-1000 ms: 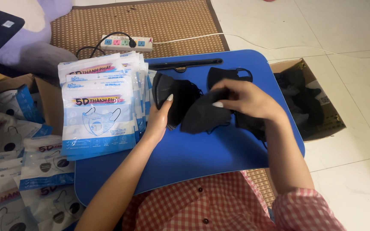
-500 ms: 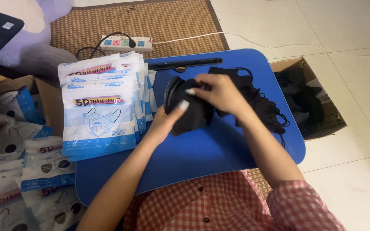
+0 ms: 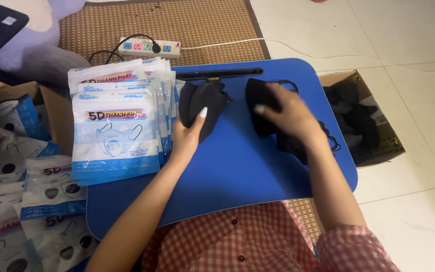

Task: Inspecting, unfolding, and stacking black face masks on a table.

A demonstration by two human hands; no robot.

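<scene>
Cardboard box (image 3: 386, 146) holds black masks (image 3: 358, 121), apparently.

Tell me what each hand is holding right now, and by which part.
The left hand grips a stack of black masks at its lower edge. The right hand rests on the loose pile of black masks; whether it grips any is unclear.

Black face masks (image 3: 203, 106): soft matt cloth. Lap table (image 3: 237, 166) under them: smooth blue plastic, slight sheen. Mask packets (image 3: 114, 133) left of the table: glossy plastic film. Cardboard box (image 3: 378, 126) to its right: dull brown. Mat (image 3: 177, 22) behind: rough woven fibre. Floor tiles (image 3: 404, 40): shiny. Shirt (image 3: 258, 242): checked cloth.
</scene>
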